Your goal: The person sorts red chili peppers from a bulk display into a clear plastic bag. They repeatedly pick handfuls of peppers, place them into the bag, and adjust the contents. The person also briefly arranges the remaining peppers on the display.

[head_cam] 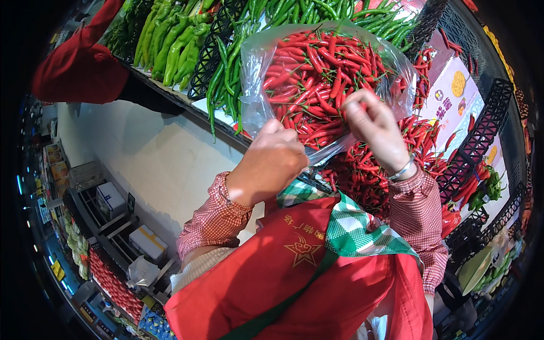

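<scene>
A clear plastic bag, spread wide, holds a heap of red chillies with green stems. At the bag's near left edge my left hand is a fist, closed on the plastic. My right hand is over the bag's right side, thumb and fingers curled together. A bit of red shows by its fingertips, but I cannot tell whether a chilli is held. Loose red chillies lie on the display below and right of the bag.
Long green chillies and larger green peppers lie left of the bag. Black lattice dividers split the display at right. A printed carton lines it. A person in a red sleeve stands at the upper left.
</scene>
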`<state>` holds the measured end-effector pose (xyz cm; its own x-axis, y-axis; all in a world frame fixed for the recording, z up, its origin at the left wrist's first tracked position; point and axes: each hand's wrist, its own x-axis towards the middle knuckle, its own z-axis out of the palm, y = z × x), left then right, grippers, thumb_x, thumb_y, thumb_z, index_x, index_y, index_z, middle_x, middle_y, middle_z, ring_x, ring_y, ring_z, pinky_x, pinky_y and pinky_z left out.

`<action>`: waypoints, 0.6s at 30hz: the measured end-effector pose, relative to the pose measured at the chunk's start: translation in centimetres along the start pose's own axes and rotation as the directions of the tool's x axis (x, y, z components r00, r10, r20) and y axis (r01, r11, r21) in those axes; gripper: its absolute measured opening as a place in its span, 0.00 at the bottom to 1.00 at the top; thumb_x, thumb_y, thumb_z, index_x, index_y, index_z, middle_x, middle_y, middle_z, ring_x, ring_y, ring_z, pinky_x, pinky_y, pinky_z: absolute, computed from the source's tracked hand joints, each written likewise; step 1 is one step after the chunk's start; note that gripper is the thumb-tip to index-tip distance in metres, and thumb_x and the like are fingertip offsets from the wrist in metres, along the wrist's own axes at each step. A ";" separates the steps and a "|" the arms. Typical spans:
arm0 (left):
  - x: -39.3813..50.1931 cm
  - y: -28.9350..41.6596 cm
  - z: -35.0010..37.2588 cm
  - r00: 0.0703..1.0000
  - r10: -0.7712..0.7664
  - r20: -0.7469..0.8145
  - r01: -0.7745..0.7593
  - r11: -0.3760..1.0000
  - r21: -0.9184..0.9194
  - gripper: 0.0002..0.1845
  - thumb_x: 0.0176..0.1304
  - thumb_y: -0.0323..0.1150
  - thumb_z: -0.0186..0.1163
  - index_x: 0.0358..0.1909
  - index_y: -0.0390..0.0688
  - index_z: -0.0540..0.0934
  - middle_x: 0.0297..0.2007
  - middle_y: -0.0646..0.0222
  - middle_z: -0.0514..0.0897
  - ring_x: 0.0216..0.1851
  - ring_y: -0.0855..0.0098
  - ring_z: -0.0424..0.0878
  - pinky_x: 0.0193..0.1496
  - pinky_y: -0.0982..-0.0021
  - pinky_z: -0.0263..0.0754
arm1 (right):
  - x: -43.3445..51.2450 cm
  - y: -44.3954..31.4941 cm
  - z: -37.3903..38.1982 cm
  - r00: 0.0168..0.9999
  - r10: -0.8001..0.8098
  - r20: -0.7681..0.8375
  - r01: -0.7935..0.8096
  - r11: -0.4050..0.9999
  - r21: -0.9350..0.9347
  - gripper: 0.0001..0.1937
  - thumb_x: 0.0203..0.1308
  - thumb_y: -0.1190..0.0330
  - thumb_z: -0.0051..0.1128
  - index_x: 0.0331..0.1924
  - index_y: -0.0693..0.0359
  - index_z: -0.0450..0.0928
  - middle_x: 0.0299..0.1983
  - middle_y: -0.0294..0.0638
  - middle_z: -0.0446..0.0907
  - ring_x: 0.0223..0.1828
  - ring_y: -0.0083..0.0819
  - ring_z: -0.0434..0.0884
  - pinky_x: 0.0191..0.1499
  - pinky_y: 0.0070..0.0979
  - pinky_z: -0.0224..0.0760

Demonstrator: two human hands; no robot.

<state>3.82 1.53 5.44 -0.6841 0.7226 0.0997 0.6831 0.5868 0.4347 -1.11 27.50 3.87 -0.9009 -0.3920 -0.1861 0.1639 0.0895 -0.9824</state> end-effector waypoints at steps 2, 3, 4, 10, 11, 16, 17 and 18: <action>0.0 0.0 0.0 1.000 -0.005 0.030 0.005 1.000 0.005 0.03 0.52 0.33 0.71 0.29 0.50 0.88 0.31 0.78 0.85 0.41 0.68 0.81 0.57 0.57 0.71 | 0.6 0.7 1.3 0.967 -0.210 0.143 0.254 0.825 -0.504 0.10 0.72 0.63 0.65 0.47 0.59 0.81 0.32 0.37 0.83 0.32 0.38 0.86 0.36 0.36 0.78; -0.1 0.1 0.0 1.000 0.008 0.020 -0.008 1.000 0.006 0.03 0.52 0.33 0.71 0.30 0.50 0.88 0.31 0.78 0.85 0.41 0.68 0.81 0.59 0.56 0.70 | 1.1 1.2 2.0 0.916 -0.309 0.256 0.397 0.594 -0.700 0.12 0.67 0.63 0.70 0.46 0.59 0.81 0.32 0.41 0.85 0.32 0.45 0.87 0.36 0.41 0.79; -0.1 0.0 -0.1 1.000 0.023 0.008 -0.023 1.000 0.007 0.03 0.53 0.33 0.71 0.30 0.50 0.88 0.31 0.79 0.84 0.41 0.69 0.81 0.61 0.55 0.70 | 1.1 1.5 2.3 0.910 -0.269 0.315 0.405 0.421 -0.811 0.15 0.56 0.63 0.74 0.44 0.59 0.83 0.33 0.46 0.86 0.37 0.50 0.87 0.38 0.44 0.79; -0.7 -0.3 -0.4 1.000 0.004 0.024 -0.003 1.000 -0.003 0.03 0.54 0.32 0.70 0.31 0.48 0.89 0.30 0.78 0.85 0.41 0.70 0.82 0.67 0.52 0.69 | 2.3 2.1 1.7 0.925 -0.334 0.183 0.288 0.299 -0.910 0.07 0.59 0.67 0.64 0.26 0.53 0.81 0.25 0.42 0.85 0.31 0.43 0.89 0.32 0.41 0.80; -0.7 -0.3 -0.4 1.000 0.015 0.005 -0.014 1.000 -0.019 0.03 0.54 0.32 0.70 0.31 0.48 0.89 0.30 0.78 0.85 0.40 0.70 0.83 0.66 0.53 0.70 | 2.7 1.9 1.4 0.920 -0.369 0.133 0.237 0.253 -0.938 0.07 0.61 0.67 0.64 0.27 0.55 0.80 0.25 0.42 0.85 0.30 0.44 0.88 0.30 0.41 0.80; -0.7 -0.5 -0.5 0.998 0.054 -0.013 -0.054 0.997 -0.055 0.05 0.53 0.32 0.70 0.33 0.47 0.89 0.30 0.76 0.85 0.40 0.68 0.83 0.63 0.56 0.73 | 2.7 0.1 0.6 0.864 -0.500 -0.050 0.120 0.302 -0.946 0.09 0.60 0.64 0.73 0.41 0.56 0.84 0.32 0.44 0.85 0.35 0.46 0.87 0.35 0.41 0.79; -0.7 -0.5 -0.5 0.999 0.053 -0.012 -0.054 0.997 -0.058 0.05 0.53 0.32 0.70 0.33 0.47 0.88 0.30 0.76 0.85 0.40 0.68 0.83 0.62 0.57 0.73 | 2.5 -0.1 0.8 0.842 -0.533 -0.078 0.133 0.346 -0.929 0.10 0.60 0.65 0.73 0.43 0.56 0.85 0.33 0.44 0.86 0.35 0.47 0.88 0.35 0.41 0.79; -0.7 -0.5 -0.6 0.999 0.051 -0.010 -0.052 0.997 -0.060 0.06 0.52 0.32 0.70 0.33 0.47 0.88 0.30 0.76 0.85 0.40 0.68 0.83 0.62 0.57 0.74 | 2.3 -0.2 1.2 0.860 -0.506 -0.069 0.149 0.378 -0.914 0.13 0.59 0.66 0.74 0.48 0.55 0.85 0.35 0.45 0.86 0.37 0.48 0.88 0.37 0.41 0.80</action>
<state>3.85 0.51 5.66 -0.6506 0.7482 0.1305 0.7010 0.5254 0.4823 -2.72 25.49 3.67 -0.8854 -0.3192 0.3379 -0.4393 0.8121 -0.3840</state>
